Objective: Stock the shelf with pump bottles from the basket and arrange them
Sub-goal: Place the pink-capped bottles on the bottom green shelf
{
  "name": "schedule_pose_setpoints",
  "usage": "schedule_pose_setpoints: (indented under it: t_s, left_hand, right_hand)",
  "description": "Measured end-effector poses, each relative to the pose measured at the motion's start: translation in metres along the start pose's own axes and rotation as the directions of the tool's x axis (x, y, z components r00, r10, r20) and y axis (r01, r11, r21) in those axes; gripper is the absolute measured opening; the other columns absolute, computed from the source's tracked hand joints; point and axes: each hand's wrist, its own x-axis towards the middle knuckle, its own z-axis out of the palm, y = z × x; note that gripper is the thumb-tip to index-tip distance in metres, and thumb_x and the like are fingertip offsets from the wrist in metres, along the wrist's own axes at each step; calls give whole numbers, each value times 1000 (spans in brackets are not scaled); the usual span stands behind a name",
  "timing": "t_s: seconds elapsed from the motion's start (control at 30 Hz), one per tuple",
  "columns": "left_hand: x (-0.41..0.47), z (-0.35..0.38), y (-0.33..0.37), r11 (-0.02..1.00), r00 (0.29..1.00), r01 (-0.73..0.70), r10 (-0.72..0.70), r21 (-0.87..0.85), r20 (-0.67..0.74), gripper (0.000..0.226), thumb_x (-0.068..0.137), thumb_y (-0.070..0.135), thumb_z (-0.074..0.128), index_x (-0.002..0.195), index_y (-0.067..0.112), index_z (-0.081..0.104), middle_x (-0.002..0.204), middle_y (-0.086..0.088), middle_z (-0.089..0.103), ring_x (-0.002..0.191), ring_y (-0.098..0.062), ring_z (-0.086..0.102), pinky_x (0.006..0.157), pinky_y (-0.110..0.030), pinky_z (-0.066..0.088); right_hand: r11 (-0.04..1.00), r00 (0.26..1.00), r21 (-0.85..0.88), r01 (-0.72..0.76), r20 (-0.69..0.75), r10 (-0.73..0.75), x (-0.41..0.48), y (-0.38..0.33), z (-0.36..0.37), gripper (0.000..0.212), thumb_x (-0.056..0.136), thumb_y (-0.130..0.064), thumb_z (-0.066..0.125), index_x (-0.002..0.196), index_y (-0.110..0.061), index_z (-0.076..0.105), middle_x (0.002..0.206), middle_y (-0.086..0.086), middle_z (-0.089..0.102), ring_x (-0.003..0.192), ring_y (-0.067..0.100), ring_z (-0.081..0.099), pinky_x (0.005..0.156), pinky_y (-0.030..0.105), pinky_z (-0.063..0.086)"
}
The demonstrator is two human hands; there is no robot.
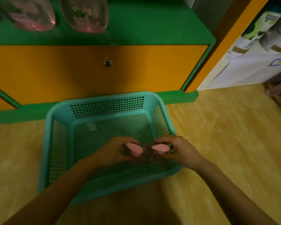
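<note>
A teal mesh basket (94, 109) sits on the floor in front of a green and orange shelf unit. Inside it, near its front edge, my left hand (113, 151) is shut on a clear pump bottle with a pink pump head (134, 149). Right beside it, my right hand (180, 148) grips a second clear pump bottle with a pink pump head (161, 148). The two bottles nearly touch, and their bodies are mostly hidden by my fingers. Two pump bottles with pink liquid (34, 15) (86, 15) stand on the green shelf (144, 26) at the top left.
An orange drawer front with a small metal lock (107, 62) lies below the green shelf. The basket floor holds nothing else. White packaged goods (256, 51) stand at the upper right beyond an orange post. Yellowish wood-pattern floor (225, 135) surrounds the basket.
</note>
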Motion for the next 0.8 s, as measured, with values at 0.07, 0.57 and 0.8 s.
schedule_pose_setpoints:
  t_s: [0.07, 0.57, 0.8]
  left_hand:
    - [2, 3, 0, 999, 999, 17, -19, -51, -37, 37, 67, 19, 77, 101, 27, 64, 105, 3, 69, 91, 13, 58, 81, -1, 43]
    - [-10, -50, 56, 957, 896, -187, 74, -220, -437, 37, 70, 14, 76, 94, 40, 64, 104, 18, 67, 91, 3, 63, 78, -9, 49]
    - [-14, -113, 111, 925, 767, -333, 155, -181, -623, 29, 66, 28, 72, 93, 36, 68, 100, 6, 72, 94, -8, 67, 79, -22, 54]
  right_hand:
    - [999, 992, 43, -5, -124, 10, -2, 0, 9, 35, 69, -40, 73, 102, -29, 66, 102, -10, 71, 90, 5, 65, 78, 36, 54]
    - [957, 958, 232, 176, -264, -112, 22, -53, -74, 32, 75, -14, 72, 105, -22, 64, 102, -8, 69, 95, 5, 65, 85, 24, 53]
    - [915, 894, 138, 379, -308, -324, 41, -128, -175, 33, 76, -25, 62, 108, -19, 59, 105, -7, 64, 98, 3, 63, 81, 14, 52]
